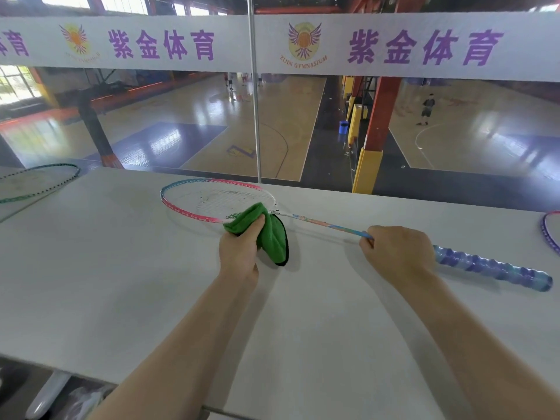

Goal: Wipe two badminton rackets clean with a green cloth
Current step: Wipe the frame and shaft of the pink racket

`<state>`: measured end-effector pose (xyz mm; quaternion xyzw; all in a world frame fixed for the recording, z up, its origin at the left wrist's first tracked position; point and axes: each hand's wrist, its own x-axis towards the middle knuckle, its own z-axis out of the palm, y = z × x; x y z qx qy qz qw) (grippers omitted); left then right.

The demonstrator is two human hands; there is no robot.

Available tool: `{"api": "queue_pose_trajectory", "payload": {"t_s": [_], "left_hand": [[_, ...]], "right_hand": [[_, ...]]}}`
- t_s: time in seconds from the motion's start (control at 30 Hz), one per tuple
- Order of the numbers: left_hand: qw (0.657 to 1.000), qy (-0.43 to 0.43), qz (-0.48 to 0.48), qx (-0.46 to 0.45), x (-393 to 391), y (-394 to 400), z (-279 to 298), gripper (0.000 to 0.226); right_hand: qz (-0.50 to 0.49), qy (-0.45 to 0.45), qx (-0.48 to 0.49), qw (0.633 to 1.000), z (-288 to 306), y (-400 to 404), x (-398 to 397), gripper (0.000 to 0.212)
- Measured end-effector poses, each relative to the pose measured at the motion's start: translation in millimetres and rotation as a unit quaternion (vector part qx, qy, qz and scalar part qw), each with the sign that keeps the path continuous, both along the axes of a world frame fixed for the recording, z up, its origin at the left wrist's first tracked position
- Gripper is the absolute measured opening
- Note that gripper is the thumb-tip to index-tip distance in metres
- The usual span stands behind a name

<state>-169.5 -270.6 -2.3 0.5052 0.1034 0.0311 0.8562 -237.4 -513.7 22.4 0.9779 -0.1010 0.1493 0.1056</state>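
Note:
A badminton racket [330, 224] with a pink and blue frame, white strings and a blue wrapped handle lies across the white table [121, 268]. My left hand [241, 251] grips a folded green cloth [269, 234] against the near rim of the racket head, close to the throat. My right hand [397, 253] holds the racket where the shaft meets the handle. A second racket with a green frame [39, 184] lies at the far left. The rim of a purple racket [548, 231] shows at the right edge.
The table ends at a glass barrier with a metal post [256, 116] right behind the racket head. Below the glass is a sports hall with people far off. The table's near edge runs along the bottom left.

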Motion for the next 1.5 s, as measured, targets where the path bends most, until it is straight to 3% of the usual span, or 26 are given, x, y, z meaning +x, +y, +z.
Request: {"api": "queue_pose_trajectory", "payload": {"t_s": [0.27,0.43,0.6,1.03,1.2,1.5], "left_hand": [[0.994,0.039,-0.025,-0.101,11,35,7,0.011],[0.986,0.092,-0.11,-0.09,22,71,9,0.03],[0.988,0.127,-0.077,-0.028,23,86,14,0.016],[0.993,0.078,-0.016,0.093,34,138,28,0.018],[0.969,0.098,-0.057,0.219,42,146,24,0.022],[0.933,0.131,-0.107,0.317,56,166,16,0.028]], "right_hand": [[-0.03,-0.011,-0.004,0.999,-4,-22,-1,0.03],[-0.03,-0.023,-0.018,0.999,-13,-30,-10,0.031],[-0.011,-0.078,0.029,0.996,-21,-31,-13,0.039],[0.018,-0.117,0.024,0.993,-29,-45,-19,0.053],[0.041,-0.14,0.016,0.989,-30,-51,-21,0.048],[0.081,-0.16,-0.01,0.984,-42,-57,-18,0.043]]}}
